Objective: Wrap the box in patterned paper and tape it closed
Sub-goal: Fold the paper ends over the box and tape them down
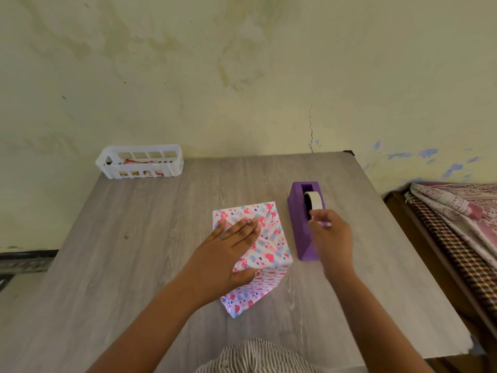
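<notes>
The left grip (228, 251) is laid flat, fingers straight, on the paper-wrapped box (265, 238) at the middle of the surface (134, 251). The right grip (332, 238) is curled at the purple tape dispenser (301, 227), its fingertips (316, 218) pinching at the tape roll (313, 199). The dispenser is set just beside the box at 3 o'clock. A white basket (139, 161) is seen at 11 o'clock, well apart.

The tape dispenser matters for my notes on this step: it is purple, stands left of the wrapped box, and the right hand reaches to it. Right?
Not quite. In the head view the purple tape dispenser stands right of the wrapped box, not left. The right hand does reach to it.
</notes>
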